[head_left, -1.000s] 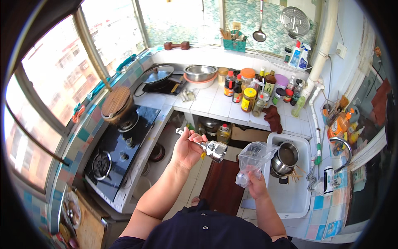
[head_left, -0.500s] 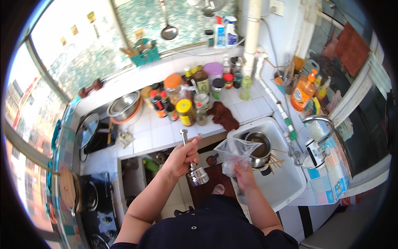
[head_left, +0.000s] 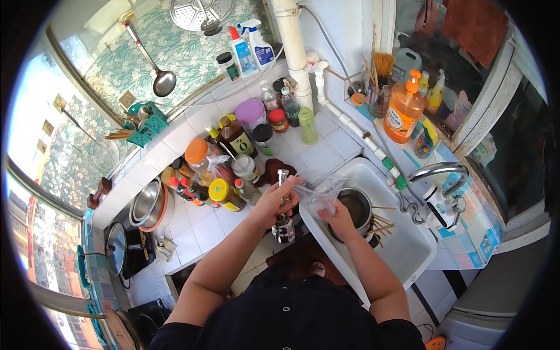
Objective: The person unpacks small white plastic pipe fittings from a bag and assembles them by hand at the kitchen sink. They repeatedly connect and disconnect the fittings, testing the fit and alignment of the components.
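My left hand (head_left: 273, 205) is closed around a shiny chrome tap fitting (head_left: 284, 231), with a narrow stem above the fist and a wide, nozzle-like end below. Its fingertips reach the edge of a clear plastic bag (head_left: 318, 185). On the bag's lower part my right hand (head_left: 339, 221) is closed, with fingers and thumb pinching the film. Both hands are over the near left side of the white sink (head_left: 415, 263). Just beyond the right hand, a metal pot (head_left: 366, 220) holding dark liquid sits in the sink beside several wooden chopsticks (head_left: 382, 225).
A chrome faucet (head_left: 440, 170) arches over the sink's right side. Jars and bottles, including a yellow-lidded jar (head_left: 226, 195), crowd the tiled counter. An orange soap bottle (head_left: 403, 114) stands at the back right. A dark brown cloth (head_left: 277, 170) lies by the sink's left rim.
My view has turned toward the right. Both hands have come closer together, and the left fingertips now meet the bag's edge. The bag has moved upward, with the same grips kept.
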A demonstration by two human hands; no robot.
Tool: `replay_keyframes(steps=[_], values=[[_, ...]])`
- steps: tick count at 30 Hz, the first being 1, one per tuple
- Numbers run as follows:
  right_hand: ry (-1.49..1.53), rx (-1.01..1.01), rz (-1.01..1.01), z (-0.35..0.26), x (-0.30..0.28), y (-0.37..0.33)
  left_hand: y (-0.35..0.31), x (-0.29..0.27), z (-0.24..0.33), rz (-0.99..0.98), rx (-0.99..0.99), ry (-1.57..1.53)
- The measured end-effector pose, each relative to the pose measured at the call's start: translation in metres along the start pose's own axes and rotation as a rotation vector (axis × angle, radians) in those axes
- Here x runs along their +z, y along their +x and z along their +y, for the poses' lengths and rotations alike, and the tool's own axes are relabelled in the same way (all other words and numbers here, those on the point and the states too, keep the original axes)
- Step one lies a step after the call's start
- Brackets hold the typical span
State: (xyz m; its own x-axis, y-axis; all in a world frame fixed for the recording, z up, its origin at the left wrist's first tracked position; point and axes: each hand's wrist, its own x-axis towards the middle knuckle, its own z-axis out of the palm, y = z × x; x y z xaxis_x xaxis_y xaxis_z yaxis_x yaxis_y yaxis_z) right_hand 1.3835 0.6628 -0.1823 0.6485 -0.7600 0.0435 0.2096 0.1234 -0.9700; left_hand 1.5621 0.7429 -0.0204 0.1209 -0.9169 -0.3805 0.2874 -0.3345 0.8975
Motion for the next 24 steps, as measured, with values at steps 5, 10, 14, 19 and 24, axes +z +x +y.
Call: replay_keyframes(steps=[5,10,14,19,24], values=[[-0.293,-0.145,0.109,0.014,-0.015,0.039,0.047,-0.014,-0.001,0.135,0.044,0.083],[-0.223,-0.046,0.194,0.0,-0.02,0.082,0.106,-0.034,-0.009,0.137,0.155,0.077],[-0.679,-0.203,0.368,0.0,-0.025,0.108,0.16,-0.053,-0.03,0.105,0.204,0.135],[-0.923,-0.373,0.58,-0.025,0.004,0.129,0.21,-0.075,-0.044,0.129,0.115,0.141],[-1.23,-0.488,0.351,-0.021,0.013,0.161,0.238,-0.092,-0.034,0.074,0.058,0.118]])
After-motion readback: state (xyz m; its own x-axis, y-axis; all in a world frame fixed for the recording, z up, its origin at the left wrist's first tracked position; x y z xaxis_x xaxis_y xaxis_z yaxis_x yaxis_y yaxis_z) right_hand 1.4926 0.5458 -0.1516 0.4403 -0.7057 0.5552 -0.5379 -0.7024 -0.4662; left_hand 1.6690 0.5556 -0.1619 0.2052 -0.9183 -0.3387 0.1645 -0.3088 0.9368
